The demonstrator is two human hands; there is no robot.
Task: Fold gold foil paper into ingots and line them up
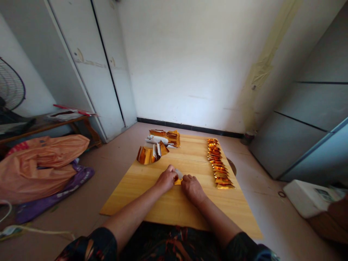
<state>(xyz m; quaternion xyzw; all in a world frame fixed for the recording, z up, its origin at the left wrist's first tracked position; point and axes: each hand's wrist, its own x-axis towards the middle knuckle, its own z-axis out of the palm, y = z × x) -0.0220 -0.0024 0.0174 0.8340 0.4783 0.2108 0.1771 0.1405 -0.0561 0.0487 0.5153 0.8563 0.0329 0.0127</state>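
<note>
Between my two hands, low over the middle of the wooden table, is a small sheet of gold foil paper [178,182] with a pale underside. My left hand [167,178] pinches its left side, fingers closed. On the other side my right hand [192,186] grips the right edge, its fingers curled. Part of the sheet is hidden by the fingers. A row of folded gold foil pieces [220,168] runs along the table's right side. Loose curled gold sheets [146,155] stand at the left, with a stack of gold and white sheets [172,137] behind them.
The wooden table [174,210] stands in front of my lap. Orange and purple bags [46,166] lie on the floor at left, below a low bench with a fan [11,87]. Grey cabinets [89,65] rise behind. A white box [308,197] sits at right near a grey fridge-like cabinet [304,119].
</note>
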